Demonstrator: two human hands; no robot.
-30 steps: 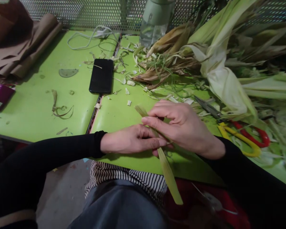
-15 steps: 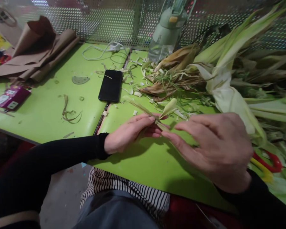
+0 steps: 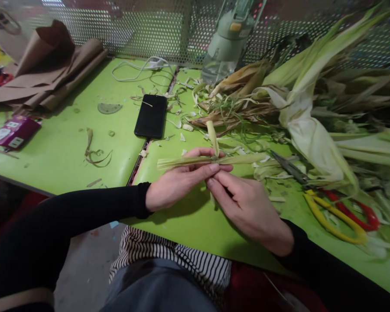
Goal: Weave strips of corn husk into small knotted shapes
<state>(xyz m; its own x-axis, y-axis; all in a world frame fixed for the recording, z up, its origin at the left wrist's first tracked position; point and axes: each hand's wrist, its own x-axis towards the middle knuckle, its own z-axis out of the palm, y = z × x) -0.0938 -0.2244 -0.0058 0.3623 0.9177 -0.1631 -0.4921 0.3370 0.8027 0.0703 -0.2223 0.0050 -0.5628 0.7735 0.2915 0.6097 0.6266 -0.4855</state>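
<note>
A small cross of pale corn husk strips (image 3: 243, 159) lies across the fingers of my left hand (image 3: 185, 175). One strip stretches left past the wrist, one points up, one runs right, and a bit hangs below. My left thumb presses near the knot where they meet. My right hand (image 3: 247, 199) pinches the piece just below that knot, its fingertips touching those of the left. Red and yellow handled scissors (image 3: 331, 208) lie right of my right hand, their blades toward the husk scraps.
Behind the hands are a black phone (image 3: 150, 116), a green water bottle (image 3: 225, 47) and a large heap of corn husks (image 3: 308, 117). Brown paper (image 3: 58, 69), a purple packet (image 3: 14, 132), a protractor (image 3: 109, 108) and a white cable (image 3: 130, 78) occupy the left and back.
My right hand has moved left and down onto the husk piece, uncovering the scissors. The piece has turned, with one strip now upright and the others nearly level.
</note>
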